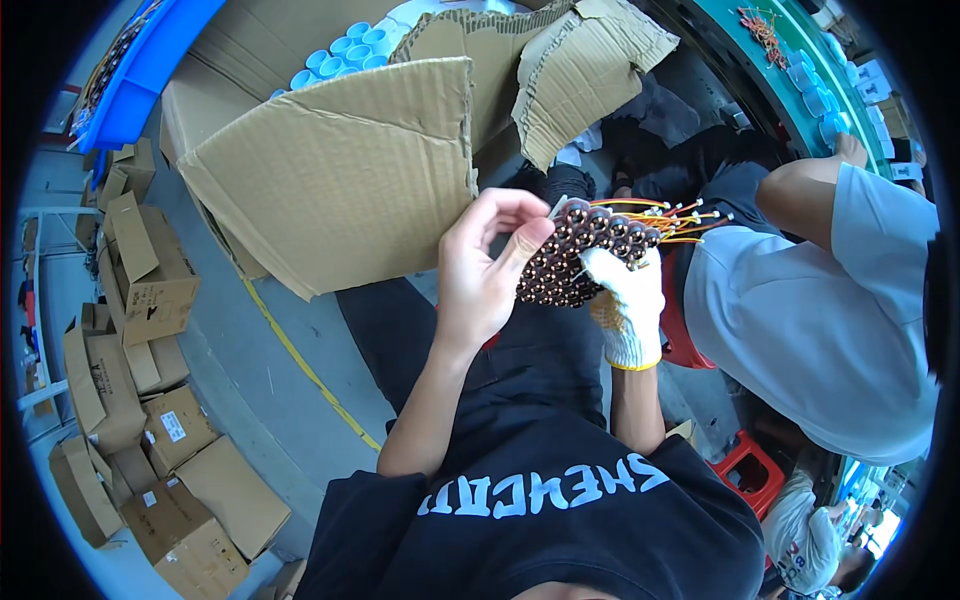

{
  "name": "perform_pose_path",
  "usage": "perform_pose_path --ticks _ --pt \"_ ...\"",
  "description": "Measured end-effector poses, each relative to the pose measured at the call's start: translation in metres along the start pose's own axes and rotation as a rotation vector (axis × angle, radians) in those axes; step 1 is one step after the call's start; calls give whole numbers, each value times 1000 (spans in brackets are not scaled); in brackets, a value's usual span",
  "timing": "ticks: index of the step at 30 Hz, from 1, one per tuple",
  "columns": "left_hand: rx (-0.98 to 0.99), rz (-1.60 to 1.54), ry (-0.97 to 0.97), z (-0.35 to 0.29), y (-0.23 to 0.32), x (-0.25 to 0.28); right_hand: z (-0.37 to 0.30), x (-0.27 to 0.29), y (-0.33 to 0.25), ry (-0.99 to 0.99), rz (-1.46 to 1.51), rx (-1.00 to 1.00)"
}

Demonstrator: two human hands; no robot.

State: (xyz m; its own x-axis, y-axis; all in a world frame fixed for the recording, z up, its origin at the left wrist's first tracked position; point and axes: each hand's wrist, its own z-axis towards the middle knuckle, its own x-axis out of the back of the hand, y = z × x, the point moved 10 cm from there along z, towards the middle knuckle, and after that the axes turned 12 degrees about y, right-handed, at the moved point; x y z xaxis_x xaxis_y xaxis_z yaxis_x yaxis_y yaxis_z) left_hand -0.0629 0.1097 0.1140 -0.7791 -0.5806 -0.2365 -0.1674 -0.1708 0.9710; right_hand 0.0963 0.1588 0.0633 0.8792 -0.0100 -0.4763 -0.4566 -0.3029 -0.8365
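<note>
In front of my lap is a bundle of small round dark domed parts (560, 268) with coppery glints, packed closely in rows. Red, orange and yellow wires (665, 210) with small white plugs stick out from its right side. My right hand (630, 305), in a white knitted glove with a yellow cuff, is wrapped around the bundle's lower right side, thumb over the front. My bare left hand (482, 262) is at the upper left edge, fingers curled and thumb close to them. They seem to pinch a thin pale strip (560, 206) there; the contact is partly hidden.
A large open carton (330, 185) with torn flaps stands ahead, light-blue cups (345, 55) inside. Cartons (180, 520) are stacked at left, below a blue bin (135, 90). A co-worker in a light shirt (810, 320) sits close at right, beside a green bench (740, 60). Red stools (750, 470) stand nearby.
</note>
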Motion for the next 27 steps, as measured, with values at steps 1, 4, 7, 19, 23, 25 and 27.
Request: perform_pose_path --ticks 1,4,7,19,23,25,27 --pt "-75 92 -10 0 3 1 1 3 1 33 31 -10" --pt "-22 126 -4 1 -6 0 -1 1 0 24 16 7" --pt "-80 215 35 2 0 1 -4 -6 -1 8 -4 19" --pt "-7 254 87 5 -8 10 -1 1 17 51 -37 6" --pt "-4 148 56 2 -11 2 3 4 13 66 47 5" --pt "-38 25 31 0 -8 -5 5 6 6 82 157 15" --pt "-49 88 -29 -1 -6 -2 6 7 6 72 153 1"
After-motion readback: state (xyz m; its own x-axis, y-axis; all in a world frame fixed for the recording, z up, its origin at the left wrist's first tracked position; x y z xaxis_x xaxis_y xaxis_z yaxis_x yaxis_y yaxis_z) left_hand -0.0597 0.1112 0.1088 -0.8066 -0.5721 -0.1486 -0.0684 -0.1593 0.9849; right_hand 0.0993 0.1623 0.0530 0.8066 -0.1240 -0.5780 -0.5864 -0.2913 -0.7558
